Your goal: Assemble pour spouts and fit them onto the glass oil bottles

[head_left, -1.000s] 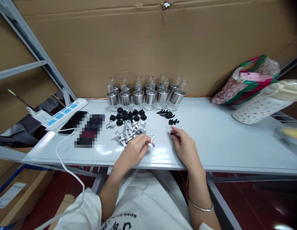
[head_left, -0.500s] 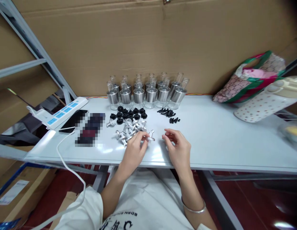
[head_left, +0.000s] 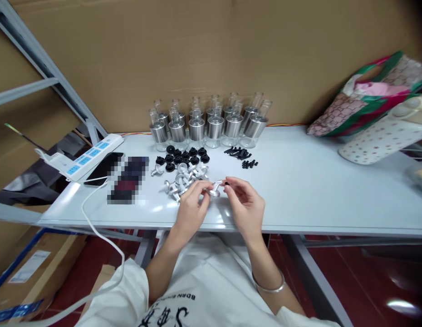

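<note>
Between thumb and fingers, my left hand (head_left: 193, 206) pinches a silver metal part (head_left: 214, 192) with a round base and a spout. My right hand (head_left: 245, 204) is closed on a small black piece (head_left: 226, 184), close to the spout's tip; whether they touch cannot be made out. Beside my left hand lies a pile of similar silver parts (head_left: 182, 178). Behind it sit several round black caps (head_left: 177, 160). Black levers (head_left: 238, 153) and small black pieces (head_left: 249, 164) lie farther right.
Glass bottles with steel sleeves (head_left: 215, 127) stand in two rows at the back. A power strip (head_left: 91, 156), a black phone (head_left: 101, 170) and a white cable are at left. A patterned bag (head_left: 350, 106) and a dotted flask (head_left: 377, 138) lean at right.
My right hand has moved left, bringing the small black piece up to the silver part in my left hand. The view has shifted slightly.
</note>
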Tool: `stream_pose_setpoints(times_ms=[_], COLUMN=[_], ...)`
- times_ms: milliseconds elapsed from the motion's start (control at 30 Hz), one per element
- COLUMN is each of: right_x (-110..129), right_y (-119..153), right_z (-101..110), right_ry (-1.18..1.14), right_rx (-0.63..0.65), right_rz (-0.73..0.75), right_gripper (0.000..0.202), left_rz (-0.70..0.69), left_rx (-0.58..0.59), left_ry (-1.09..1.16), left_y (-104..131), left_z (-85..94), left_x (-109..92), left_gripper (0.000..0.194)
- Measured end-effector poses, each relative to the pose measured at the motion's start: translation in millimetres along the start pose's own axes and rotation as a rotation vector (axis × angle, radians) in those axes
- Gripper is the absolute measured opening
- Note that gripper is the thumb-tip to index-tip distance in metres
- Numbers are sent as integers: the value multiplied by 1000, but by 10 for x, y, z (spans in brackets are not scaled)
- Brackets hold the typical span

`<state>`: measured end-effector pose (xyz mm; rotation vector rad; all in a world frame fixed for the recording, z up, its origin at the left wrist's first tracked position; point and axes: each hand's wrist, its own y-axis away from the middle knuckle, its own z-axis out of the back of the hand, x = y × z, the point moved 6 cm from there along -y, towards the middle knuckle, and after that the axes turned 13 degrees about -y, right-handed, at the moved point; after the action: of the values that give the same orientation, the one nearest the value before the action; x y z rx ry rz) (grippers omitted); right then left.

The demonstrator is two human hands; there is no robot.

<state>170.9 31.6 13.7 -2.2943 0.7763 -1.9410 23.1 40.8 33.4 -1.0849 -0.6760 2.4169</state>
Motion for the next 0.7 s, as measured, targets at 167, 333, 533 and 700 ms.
stream_pose_setpoints(times_ms=[167,333,533,700], right_x=[-7,-68,-69,-24], right_y=[-7,-37,-25,-22], right_z=[12,99,79,100], right_ry=[-43,-98,-79,-74], right_rx=[-7,-8,40,-21], right_rz=[-40,-101,-123,-117], right_gripper=[13,13,11,15], left_rz=[7,19,-18,-38], left_rx=[-8,-15,53,82], left_ry=[47,107,125,90], left_y=[2,1,5,10], left_z=[14,21,-31,-47], left_x=[-19,-26,-34,-45], left_gripper=[18,14,11,12])
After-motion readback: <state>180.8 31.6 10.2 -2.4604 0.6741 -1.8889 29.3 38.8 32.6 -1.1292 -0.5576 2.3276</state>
